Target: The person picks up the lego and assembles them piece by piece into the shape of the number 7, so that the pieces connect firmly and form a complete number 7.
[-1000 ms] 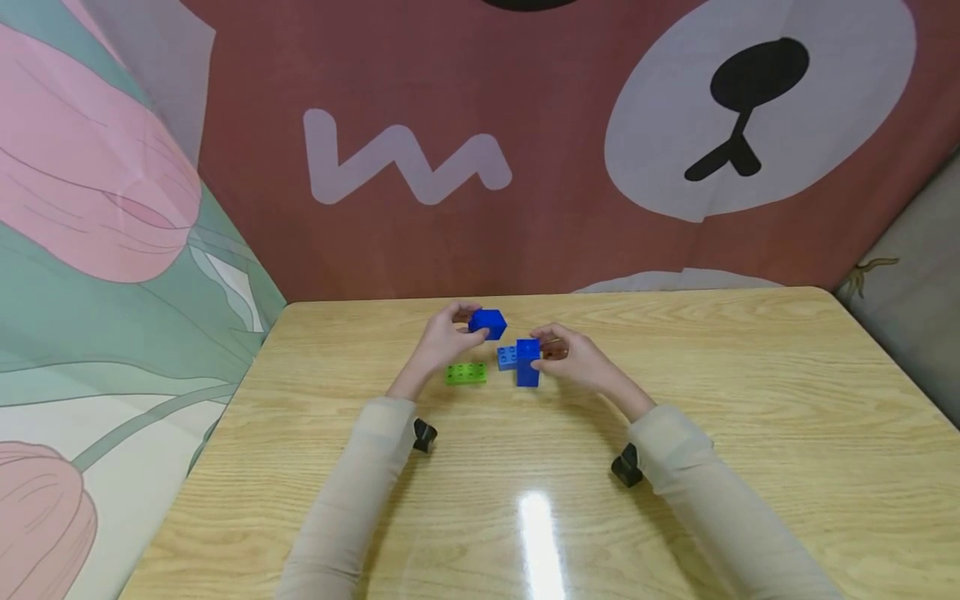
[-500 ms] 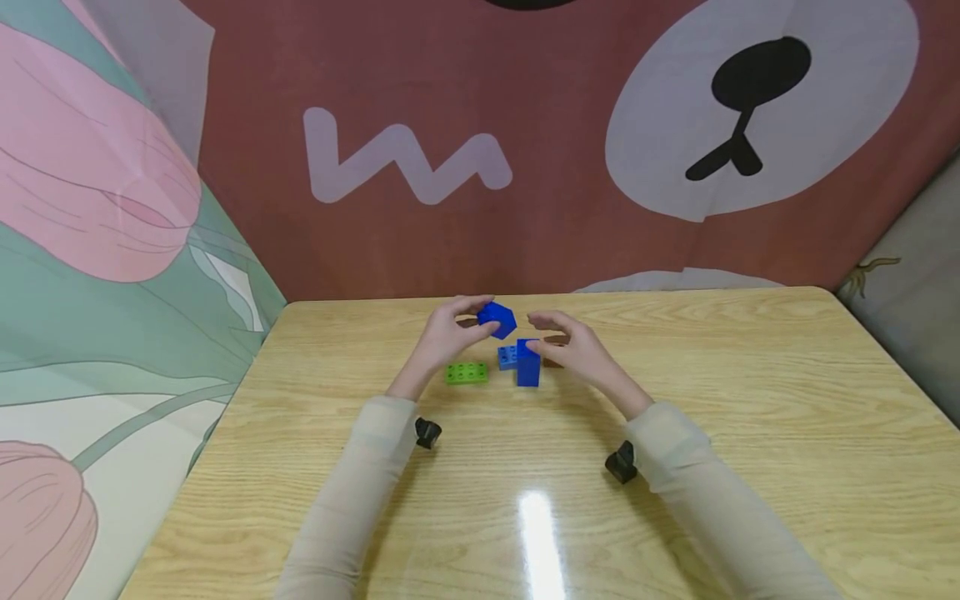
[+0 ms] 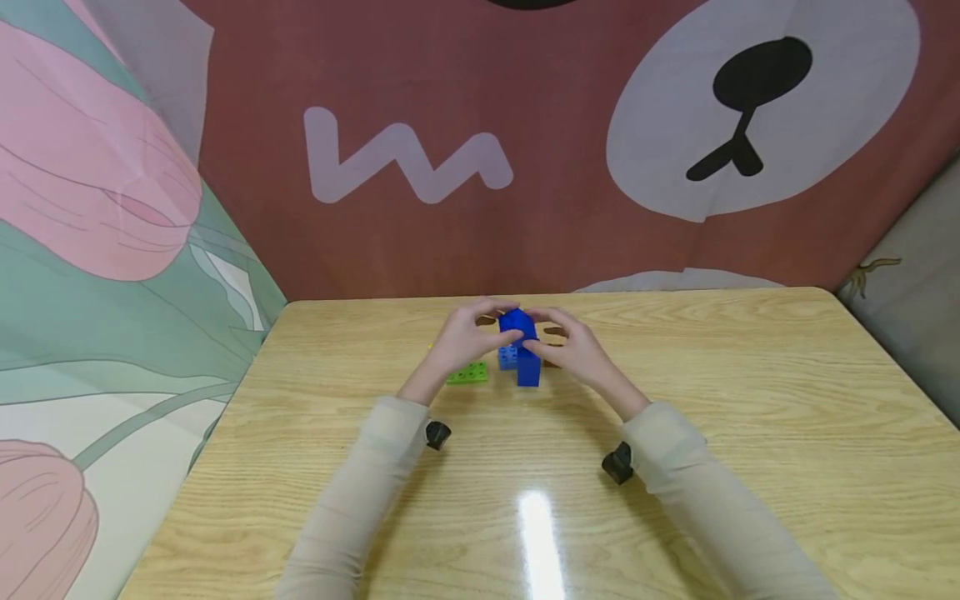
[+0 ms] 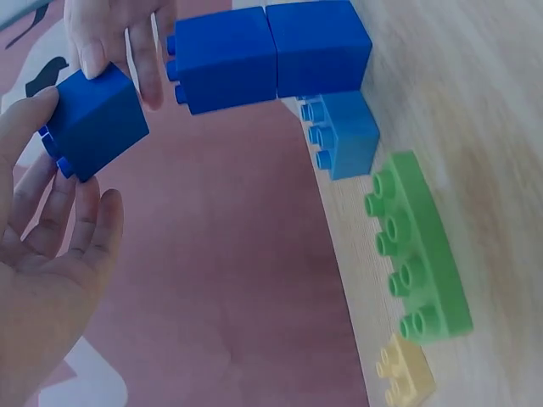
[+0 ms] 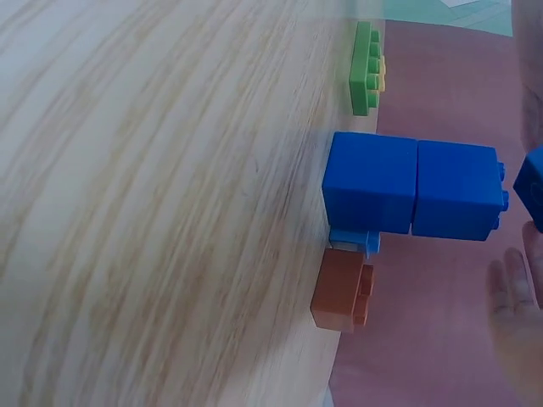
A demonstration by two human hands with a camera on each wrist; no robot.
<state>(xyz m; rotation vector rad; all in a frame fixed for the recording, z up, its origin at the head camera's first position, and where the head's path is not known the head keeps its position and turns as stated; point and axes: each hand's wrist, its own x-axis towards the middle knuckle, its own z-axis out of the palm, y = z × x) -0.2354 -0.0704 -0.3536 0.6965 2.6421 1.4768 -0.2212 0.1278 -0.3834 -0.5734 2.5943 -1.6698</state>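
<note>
My left hand (image 3: 468, 339) pinches a dark blue toy building brick (image 4: 97, 123) between thumb and fingers, its studs turned toward the palm. From the other side my right hand (image 3: 576, 348) meets the same brick, thumb at its corner and fingers behind it. This brick is tilted in the air. Close by stands an upright stack of two dark blue bricks (image 5: 413, 186), studs on top. Behind the stack sits a lighter blue brick (image 4: 349, 136), partly hidden. A brown brick (image 5: 339, 290) lies just right of it, mostly covered by my right hand in the head view.
Left of the stack a flat green brick (image 4: 424, 254) lies on the wooden table (image 3: 315, 417). Beyond it is a small yellow brick (image 4: 409, 373), almost hidden by my left hand in the head view. A printed cloth (image 3: 405, 242) rises behind the table's back edge.
My left hand has carried the blue brick rightward, over toward the stack, turning it. My right hand has left the brown brick and come up to the held brick.
</note>
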